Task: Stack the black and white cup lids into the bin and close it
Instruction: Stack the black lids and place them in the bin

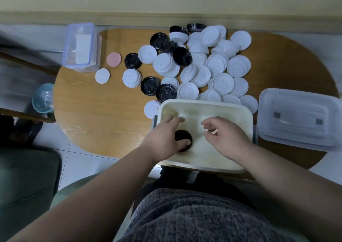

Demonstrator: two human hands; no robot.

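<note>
A cream-white bin [203, 104] stands at the table's near edge. Inside it, my left hand [164, 140] grips a black cup lid [182, 136] low in the bin, thumb across its top. My right hand [225, 138] hovers over the bin's right half, fingers spread and curled, holding nothing. Beyond the bin lies a big heap of white cup lids [220, 69] mixed with several black cup lids [165, 92]. The bin's clear cover [299, 117] rests to the right of the bin.
A small clear box [80, 47] sits at the table's far left, with a pink disc [114, 59] and a white disc [102, 76] beside it. A light blue bowl [43, 98] is off the table's left edge. The wooden table [96, 112] is oval.
</note>
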